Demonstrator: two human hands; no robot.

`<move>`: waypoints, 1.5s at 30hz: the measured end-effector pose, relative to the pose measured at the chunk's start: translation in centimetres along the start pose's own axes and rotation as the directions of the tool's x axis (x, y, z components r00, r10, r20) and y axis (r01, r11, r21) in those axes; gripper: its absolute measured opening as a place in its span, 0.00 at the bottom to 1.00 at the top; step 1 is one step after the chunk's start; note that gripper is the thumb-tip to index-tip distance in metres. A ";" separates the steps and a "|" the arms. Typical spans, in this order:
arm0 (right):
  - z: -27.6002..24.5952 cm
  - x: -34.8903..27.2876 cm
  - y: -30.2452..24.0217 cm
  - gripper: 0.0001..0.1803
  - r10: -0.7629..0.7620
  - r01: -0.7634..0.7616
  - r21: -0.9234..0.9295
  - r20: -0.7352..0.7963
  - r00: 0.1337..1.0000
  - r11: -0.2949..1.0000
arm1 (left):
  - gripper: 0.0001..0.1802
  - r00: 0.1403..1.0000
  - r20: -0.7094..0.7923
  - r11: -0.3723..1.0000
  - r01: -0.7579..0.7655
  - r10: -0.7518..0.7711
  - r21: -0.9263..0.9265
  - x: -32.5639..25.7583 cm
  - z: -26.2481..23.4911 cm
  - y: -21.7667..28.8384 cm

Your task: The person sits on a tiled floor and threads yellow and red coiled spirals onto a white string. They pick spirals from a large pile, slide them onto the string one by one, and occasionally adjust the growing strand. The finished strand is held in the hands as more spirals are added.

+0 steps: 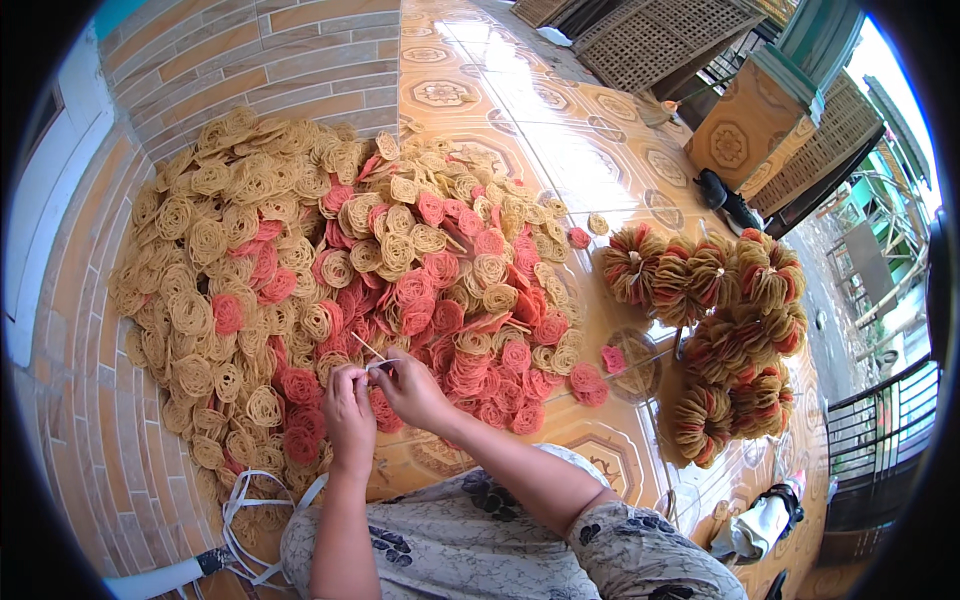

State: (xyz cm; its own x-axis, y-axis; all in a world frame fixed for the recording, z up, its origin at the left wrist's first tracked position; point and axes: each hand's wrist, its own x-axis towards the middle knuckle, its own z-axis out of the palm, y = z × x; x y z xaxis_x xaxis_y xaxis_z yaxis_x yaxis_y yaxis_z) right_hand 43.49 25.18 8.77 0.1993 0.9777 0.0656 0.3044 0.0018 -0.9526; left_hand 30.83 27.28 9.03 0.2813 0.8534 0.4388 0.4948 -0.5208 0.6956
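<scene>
My left hand (pixel 347 408) and my right hand (pixel 412 392) meet in front of a big heap, fingers pinched together. A thin pale stick (pixel 368 346) juts up and leftward from the fingers of my right hand. Something small and whitish shows between the two hands; its kind is too small to tell. Whatever my left fingertips pinch is mostly hidden. Beyond and around them lie many thin, round, lacy discs of coiled strands, tan ones (pixel 194 375) and coral-red ones (pixel 415 288), piled loosely on the floor against the wall.
To the right, ring-shaped bundles (pixel 712 275) of tan and red discs lie on the glossy tiled floor (pixel 440 92). White plastic strips (pixel 240 515) curl at lower left. A black shoe (pixel 728 200) stands by a tiled pillar (pixel 745 130). Woven panels (pixel 655 40) lean behind.
</scene>
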 end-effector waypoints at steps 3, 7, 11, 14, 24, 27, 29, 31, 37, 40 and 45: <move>0.6 -0.2 0.1 0.07 -0.008 0.009 0.027 -0.037 0.999 1.000 | 0.03 0.999 -0.003 0.999 -0.045 0.045 0.004 -0.1 0.1 0.0; 1.0 -0.4 0.7 0.07 0.077 -0.076 0.072 -0.015 0.997 0.995 | 0.04 0.992 0.000 0.985 -0.129 0.130 0.118 -0.2 -0.1 -0.2; 1.1 -0.4 1.2 0.09 0.125 -0.126 0.101 0.020 0.992 0.987 | 0.04 0.989 0.055 0.978 -0.144 0.137 0.151 -0.3 -0.4 -0.4; 1.4 -0.4 1.4 0.09 0.159 -0.162 0.126 0.036 0.987 0.979 | 0.04 0.985 0.055 0.975 -0.169 0.163 0.144 -0.3 -0.6 -0.4; 0.8 -0.1 1.5 0.11 0.204 -0.244 0.359 0.147 0.968 0.901 | 0.03 0.993 -0.018 0.993 -0.114 0.114 -0.010 0.2 -0.4 -0.1; 0.6 0.0 1.4 0.11 0.196 -0.222 0.281 0.117 0.974 0.934 | 0.04 0.994 -0.072 0.995 -0.089 0.086 -0.047 0.0 -0.1 0.1; 0.4 0.1 1.4 0.10 0.200 -0.207 0.144 0.064 0.978 0.968 | 0.03 0.998 -0.058 0.986 -0.043 0.034 -0.163 -0.2 0.5 0.1; -0.1 0.2 1.3 0.08 0.292 -0.307 0.163 0.112 0.950 0.938 | 0.04 0.990 -0.019 0.941 0.127 -0.140 -0.313 -0.5 0.9 -0.1; -0.5 0.4 0.9 0.07 0.257 -0.323 0.504 0.198 0.946 0.801 | 0.06 0.754 0.400 0.242 0.580 -0.521 -0.778 -0.4 0.5 -1.6; 0.0 0.1 0.5 0.07 0.233 -0.309 0.559 0.206 0.951 0.769 | 0.06 0.737 0.442 0.138 0.578 -0.512 -0.804 -0.4 0.5 -1.3; -0.1 -0.3 0.0 0.06 0.175 -0.214 0.474 0.126 0.977 0.854 | 0.07 0.737 0.480 0.384 0.665 -0.475 -0.641 -0.6 -0.1 -1.0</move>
State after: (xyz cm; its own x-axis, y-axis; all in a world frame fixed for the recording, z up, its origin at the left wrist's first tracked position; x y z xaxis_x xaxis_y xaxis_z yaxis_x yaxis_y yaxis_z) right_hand 43.49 24.89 8.79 0.1302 0.9816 -0.1398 -0.2241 -0.1082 -0.9685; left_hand 30.08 27.27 8.10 0.3674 0.8869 -0.2800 -0.1494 0.3534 0.9235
